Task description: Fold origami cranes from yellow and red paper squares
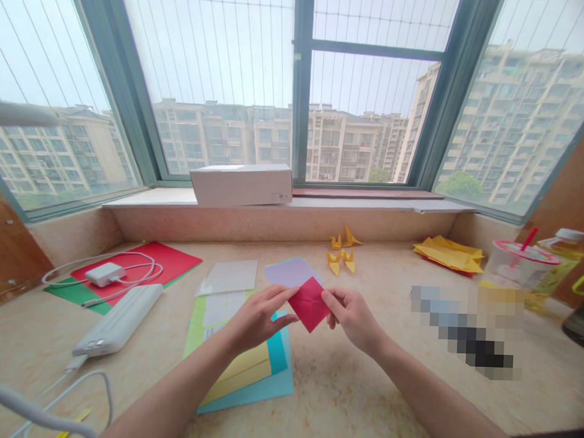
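Note:
A small red square of origami paper [311,305], turned corner-up like a diamond and marked with a crease across it, is held up above the table. My right hand [349,313] pinches its right corner between thumb and fingers. At the left corner, my left hand [262,314] has its fingertips against the paper's upper left edge, with the thumb lower and a gap between them. Behind the red paper lies a lilac sheet [290,272]. Several folded yellow paper cranes [335,262] stand farther back.
Coloured sheets [281,385] and a grey-white sheet [230,275] lie left of centre. Farther left are a white power bank [118,321], a charger [105,274] with cables and red paper [175,259]. Yellow folded papers [448,253], a lidded cup [517,268] and a bottle [566,254] stand right. A white box [240,186] rests on the sill.

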`<state>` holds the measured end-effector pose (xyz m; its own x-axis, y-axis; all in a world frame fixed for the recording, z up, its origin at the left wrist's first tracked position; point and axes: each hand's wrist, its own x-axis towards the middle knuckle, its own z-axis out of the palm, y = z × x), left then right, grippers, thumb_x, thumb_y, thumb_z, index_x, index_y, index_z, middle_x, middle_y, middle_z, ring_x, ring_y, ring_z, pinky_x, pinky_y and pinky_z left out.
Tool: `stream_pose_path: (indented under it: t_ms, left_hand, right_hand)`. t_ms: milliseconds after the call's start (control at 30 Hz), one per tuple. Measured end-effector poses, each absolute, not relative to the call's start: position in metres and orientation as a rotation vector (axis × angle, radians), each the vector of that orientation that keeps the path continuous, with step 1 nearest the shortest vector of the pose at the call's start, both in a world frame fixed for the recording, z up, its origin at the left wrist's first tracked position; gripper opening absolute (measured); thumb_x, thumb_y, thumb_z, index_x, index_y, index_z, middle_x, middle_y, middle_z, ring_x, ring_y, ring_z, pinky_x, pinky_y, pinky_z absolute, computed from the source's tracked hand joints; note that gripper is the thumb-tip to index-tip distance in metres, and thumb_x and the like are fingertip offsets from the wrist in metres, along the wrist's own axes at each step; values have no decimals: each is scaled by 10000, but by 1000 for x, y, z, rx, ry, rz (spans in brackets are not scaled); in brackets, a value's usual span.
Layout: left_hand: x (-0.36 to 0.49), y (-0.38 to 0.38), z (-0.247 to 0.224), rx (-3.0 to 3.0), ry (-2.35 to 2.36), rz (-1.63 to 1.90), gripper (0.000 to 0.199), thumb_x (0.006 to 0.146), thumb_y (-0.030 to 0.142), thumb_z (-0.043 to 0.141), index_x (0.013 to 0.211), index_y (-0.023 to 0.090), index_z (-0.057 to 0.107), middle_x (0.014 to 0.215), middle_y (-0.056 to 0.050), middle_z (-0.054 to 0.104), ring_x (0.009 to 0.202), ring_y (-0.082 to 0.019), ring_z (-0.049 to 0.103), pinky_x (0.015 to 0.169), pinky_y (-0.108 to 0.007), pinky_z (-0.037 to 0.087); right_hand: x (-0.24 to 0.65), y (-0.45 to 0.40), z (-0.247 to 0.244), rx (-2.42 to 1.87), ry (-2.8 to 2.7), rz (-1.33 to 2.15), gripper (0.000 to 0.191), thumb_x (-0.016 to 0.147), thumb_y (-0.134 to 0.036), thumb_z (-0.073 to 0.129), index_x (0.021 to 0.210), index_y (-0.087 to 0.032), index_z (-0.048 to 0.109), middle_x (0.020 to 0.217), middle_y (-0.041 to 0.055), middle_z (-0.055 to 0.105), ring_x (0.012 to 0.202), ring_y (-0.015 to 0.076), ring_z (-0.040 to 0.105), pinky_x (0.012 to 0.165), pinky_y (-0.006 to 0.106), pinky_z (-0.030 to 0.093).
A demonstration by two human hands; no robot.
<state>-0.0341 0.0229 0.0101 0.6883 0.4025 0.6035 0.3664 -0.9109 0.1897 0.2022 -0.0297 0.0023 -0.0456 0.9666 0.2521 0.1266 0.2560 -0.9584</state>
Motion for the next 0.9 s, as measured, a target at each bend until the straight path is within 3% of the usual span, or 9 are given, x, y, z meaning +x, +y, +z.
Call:
stream_pose_path:
  t_ms: [900]
  left_hand:
    - [-33,21,12,2854,622,1022,441,948,400,599,1326,174,570,1171,-141,691,1043,-250,680,882,-368,568]
  right_hand:
    - [202,-32,2,-1107,-1460,941,419,930,-517,553,860,-129,696,522,-17,568,459,115,527,456,225,415]
